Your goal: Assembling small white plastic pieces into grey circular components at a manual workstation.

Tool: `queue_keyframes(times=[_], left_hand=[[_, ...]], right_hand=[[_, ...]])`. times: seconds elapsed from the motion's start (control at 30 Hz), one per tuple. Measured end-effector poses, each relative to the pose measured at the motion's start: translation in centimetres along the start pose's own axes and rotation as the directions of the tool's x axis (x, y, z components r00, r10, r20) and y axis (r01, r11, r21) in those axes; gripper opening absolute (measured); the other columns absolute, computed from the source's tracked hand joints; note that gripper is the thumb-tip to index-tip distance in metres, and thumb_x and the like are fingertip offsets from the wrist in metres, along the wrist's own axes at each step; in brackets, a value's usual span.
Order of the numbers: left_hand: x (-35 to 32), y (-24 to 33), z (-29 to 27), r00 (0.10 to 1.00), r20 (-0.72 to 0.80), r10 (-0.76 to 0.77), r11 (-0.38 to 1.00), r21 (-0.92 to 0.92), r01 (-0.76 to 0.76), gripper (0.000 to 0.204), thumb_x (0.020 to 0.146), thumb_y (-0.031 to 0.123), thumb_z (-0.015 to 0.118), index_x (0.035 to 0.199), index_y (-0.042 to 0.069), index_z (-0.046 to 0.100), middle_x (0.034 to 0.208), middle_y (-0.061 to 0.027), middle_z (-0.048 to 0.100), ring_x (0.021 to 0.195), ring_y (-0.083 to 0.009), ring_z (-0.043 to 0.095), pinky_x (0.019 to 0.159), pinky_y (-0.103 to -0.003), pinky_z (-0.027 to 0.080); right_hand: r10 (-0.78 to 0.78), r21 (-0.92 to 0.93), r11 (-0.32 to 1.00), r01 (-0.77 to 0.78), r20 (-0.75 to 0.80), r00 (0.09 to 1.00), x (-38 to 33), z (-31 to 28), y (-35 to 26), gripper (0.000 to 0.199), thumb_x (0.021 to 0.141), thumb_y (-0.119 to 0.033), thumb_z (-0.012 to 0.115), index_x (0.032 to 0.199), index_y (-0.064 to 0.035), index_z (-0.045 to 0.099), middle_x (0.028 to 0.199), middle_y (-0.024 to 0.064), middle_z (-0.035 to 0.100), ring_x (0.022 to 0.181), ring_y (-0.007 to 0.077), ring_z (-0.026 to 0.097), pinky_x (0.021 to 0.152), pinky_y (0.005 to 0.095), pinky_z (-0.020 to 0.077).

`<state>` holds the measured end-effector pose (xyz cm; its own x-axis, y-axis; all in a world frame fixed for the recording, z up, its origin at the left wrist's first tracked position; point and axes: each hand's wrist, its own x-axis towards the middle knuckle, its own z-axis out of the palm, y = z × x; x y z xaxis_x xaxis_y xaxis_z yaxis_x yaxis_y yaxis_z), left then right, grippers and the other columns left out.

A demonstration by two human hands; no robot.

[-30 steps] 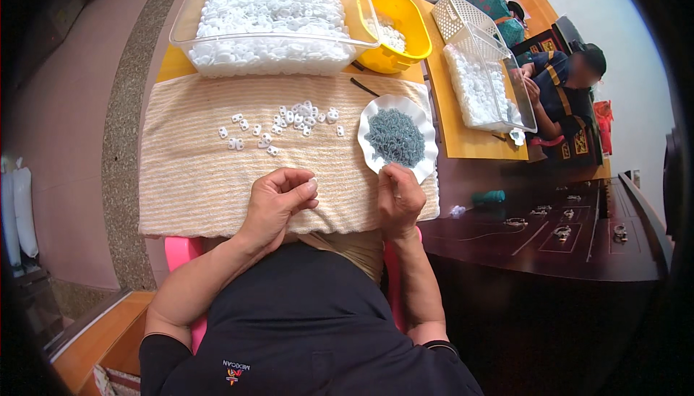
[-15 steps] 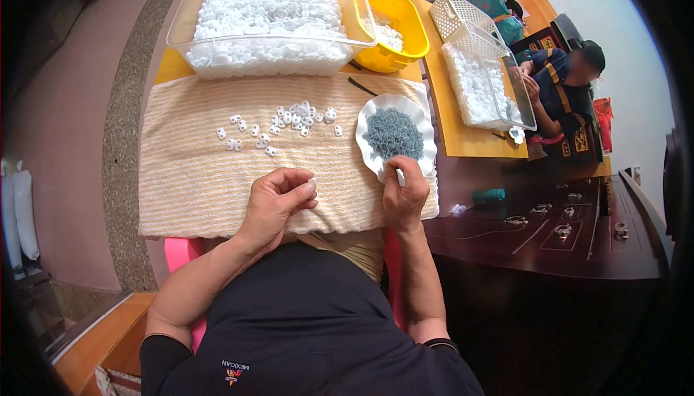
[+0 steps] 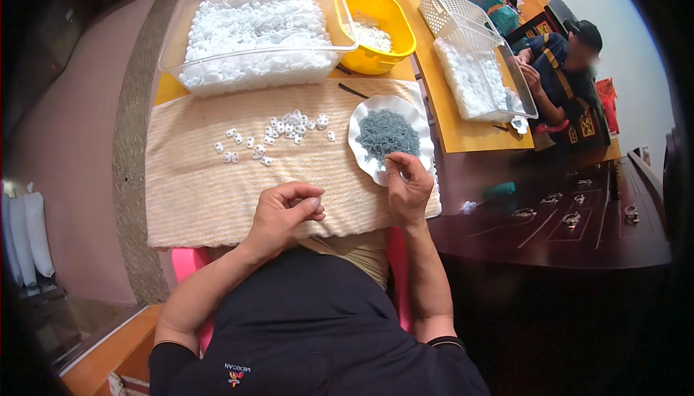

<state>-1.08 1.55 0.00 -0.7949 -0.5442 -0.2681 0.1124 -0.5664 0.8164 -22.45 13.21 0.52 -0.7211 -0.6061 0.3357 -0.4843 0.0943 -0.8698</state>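
A tub borders the towel's far edge. Left hand, and right hand at the plate, have fingertips together.

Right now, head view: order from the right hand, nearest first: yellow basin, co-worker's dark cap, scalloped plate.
From the right hand:
1. Scalloped plate: just ahead.
2. Yellow basin: ahead, beyond the plate.
3. Co-worker's dark cap: far upper right.

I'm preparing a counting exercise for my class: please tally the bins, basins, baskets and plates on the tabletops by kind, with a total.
Clear plastic bins: 2
Yellow basin: 1
White perforated basket: 1
White wavy-edged plate: 1
Total: 5
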Motion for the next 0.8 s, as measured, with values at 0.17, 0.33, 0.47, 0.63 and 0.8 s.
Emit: queue_keyframes(times=[0.17,0.33,0.47,0.63,0.8], left_hand=[[0.8,0.2,1.6,0.998,0.064,0.003,0.999,0.045,-0.006,0.013,0.089,0.008,0.065,0.097,-0.002,0.063,0.081,-0.0061,0.065,0.072,-0.0118,0.063,0.07,-0.026,0.054],[2.9,0.6,3.6,0.997,0.041,-0.059,0.996,0.067,0.056,0.012,0.088,0.01,0.068,0.089,-0.001,0.063,0.077,-0.0044,0.063,0.066,-0.0091,0.06,0.064,-0.024,0.055],[4.6,0.8,5.7,0.997,0.062,-0.055,0.998,0.029,0.053,0.015,0.088,0.013,0.067,0.094,-0.001,0.063,0.077,-0.0039,0.063,0.066,-0.0091,0.06,0.063,-0.023,0.054],[6.3,1.0,7.4,0.985,0.106,-0.138,0.99,-0.026,0.141,0.019,0.091,0.015,0.065,0.101,-0.001,0.064,0.079,-0.0028,0.062,0.067,-0.0093,0.06,0.064,-0.023,0.054],[7.2,0.9,8.2,0.983,0.158,-0.095,0.996,0.014,0.094,0.019,0.092,0.016,0.063,0.101,-0.001,0.064,0.083,-0.0032,0.062,0.068,-0.0091,0.06,0.064,-0.023,0.054]], right_hand=[[0.076,0.156,0.985,-0.075,-0.001,0.997,0.3,-0.5,0.2,0.01,0.086,0.001,0.066,0.096,0.0014,0.064,0.086,0.0025,0.067,0.077,0.0058,0.061,0.07,0.0188,0.0483],[0.154,0.282,0.947,-0.157,0.031,0.988,0.6,-0.6,-0.5,0.011,0.085,0.002,0.066,0.096,0.0012,0.064,0.088,0.0038,0.068,0.078,0.0071,0.062,0.072,0.0196,0.0495],[0.179,0.327,0.926,-0.191,0.067,0.982,0.8,-0.9,-1.2,0.012,0.084,0.003,0.067,0.096,0.0018,0.064,0.089,0.0058,0.068,0.08,0.0093,0.063,0.074,0.021,0.0503],[0.162,0.399,0.899,-0.183,0.086,0.983,0.8,-1.1,-1.9,0.013,0.084,0.004,0.067,0.096,0.0026,0.064,0.089,0.0073,0.068,0.08,0.0105,0.064,0.074,0.0221,0.0507],[0.128,0.453,0.879,-0.147,0.072,0.989,0.6,-1.0,-1.4,0.013,0.084,0.004,0.067,0.096,0.0026,0.063,0.09,0.0074,0.068,0.081,0.0112,0.064,0.075,0.0224,0.0509]])
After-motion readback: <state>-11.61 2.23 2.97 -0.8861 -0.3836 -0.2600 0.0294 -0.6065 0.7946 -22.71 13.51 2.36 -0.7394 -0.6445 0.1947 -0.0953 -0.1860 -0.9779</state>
